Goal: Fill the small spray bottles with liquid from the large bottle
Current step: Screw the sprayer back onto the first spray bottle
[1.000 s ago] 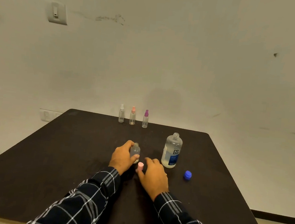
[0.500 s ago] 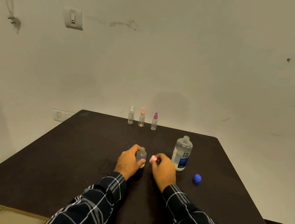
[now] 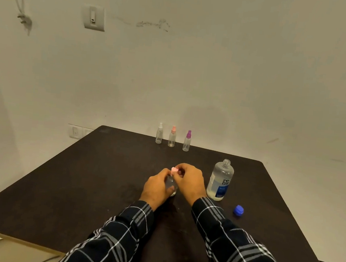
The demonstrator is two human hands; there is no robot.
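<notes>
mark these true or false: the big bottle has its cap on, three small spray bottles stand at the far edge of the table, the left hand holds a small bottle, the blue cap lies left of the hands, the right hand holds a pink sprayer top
1. The large bottle has its cap on. False: its neck is open, and the blue cap lies on the table.
2. Three small spray bottles stand at the far edge. True.
3. The left hand holds a small bottle. True.
4. The blue cap lies left of the hands. False: it lies to their right, near the large bottle.
5. The right hand holds a pink sprayer top. True.
</notes>
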